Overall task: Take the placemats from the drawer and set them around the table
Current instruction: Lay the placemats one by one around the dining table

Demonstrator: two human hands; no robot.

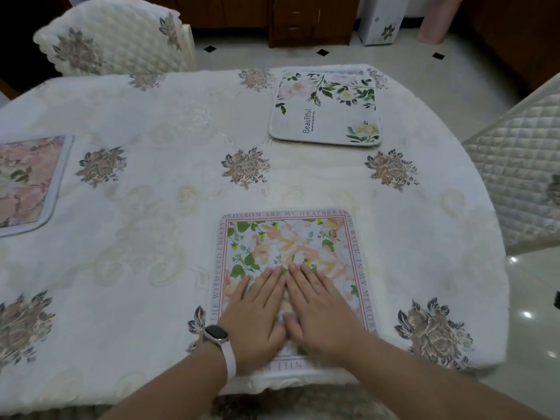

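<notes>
- The left hand (256, 318) and the right hand (318, 310) lie flat, palms down, side by side on the near placemat (291, 237), index fingers almost touching.
- Neither grip holds anything: all fingers are stretched out and pressed onto the mat's surface.
- That near placemat sits at the table's near edge, squarely in front of the person; it has a pink border, lettering round the rim and a peach-and-green flower print.
- A white smartwatch (216, 334) sits on the left wrist, just over the mat's left edge.
- A second, far placemat (325, 116), white with green leaves and the word "Beautiful", lies toward the far right of the table; another mat's edge peeks out beneath its far side.
- A third, pinkish placemat (27, 180) lies at the left edge, partly cut off by the frame.
- The table (151, 207) wears a cream cloth with brownish flower motifs.
- Padded chairs stand at the far left (115, 34) and at the right (521, 165).
- A dark wooden drawer cabinet (298, 21) stands beyond the table on the tiled floor.
</notes>
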